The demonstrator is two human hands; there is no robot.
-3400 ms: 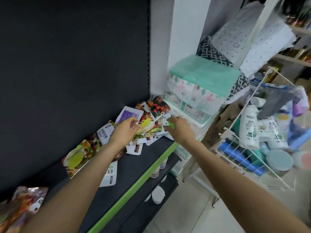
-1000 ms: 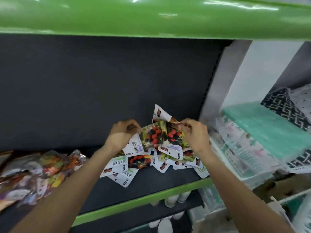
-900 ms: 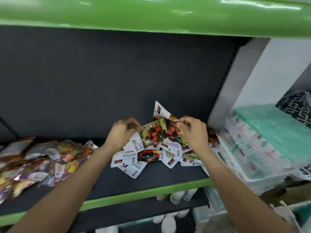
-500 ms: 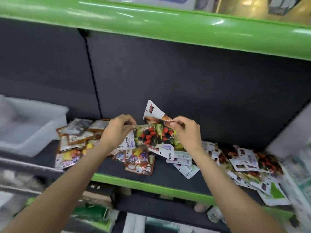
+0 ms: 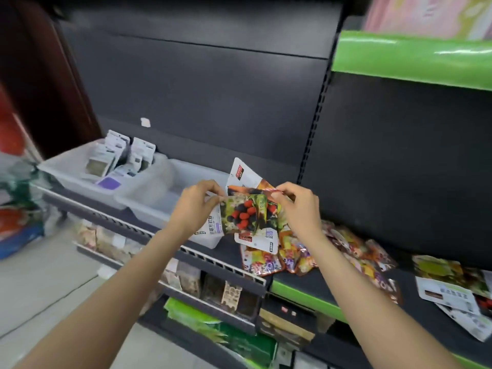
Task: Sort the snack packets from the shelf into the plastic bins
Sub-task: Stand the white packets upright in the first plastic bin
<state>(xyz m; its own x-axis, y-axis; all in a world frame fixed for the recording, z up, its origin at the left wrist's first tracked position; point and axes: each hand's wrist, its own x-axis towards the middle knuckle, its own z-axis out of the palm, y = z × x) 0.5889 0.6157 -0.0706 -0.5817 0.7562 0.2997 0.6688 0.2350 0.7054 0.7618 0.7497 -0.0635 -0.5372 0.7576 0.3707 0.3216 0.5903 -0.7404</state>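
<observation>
Both hands pinching packets [image 5: 249, 217] by top corners, held in air just right of bins: left hand [image 5: 195, 206], right hand [image 5: 298, 206]. Packets look light, floppy, slick foil; reckon they'd fan out and slip, so grip sealed top edge. Near bin [image 5: 149, 194] bare inside, far bin [image 5: 80, 166] has packets standing. Dark shelf [image 5: 306, 284], green lip, loose pile [image 5: 346, 251] of packets on it.

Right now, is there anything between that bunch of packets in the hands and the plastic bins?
Nothing visible does. The left hand and right hand hold the packets just right of the near bin, whose open top faces up. The far bin behind it already holds packets.
</observation>
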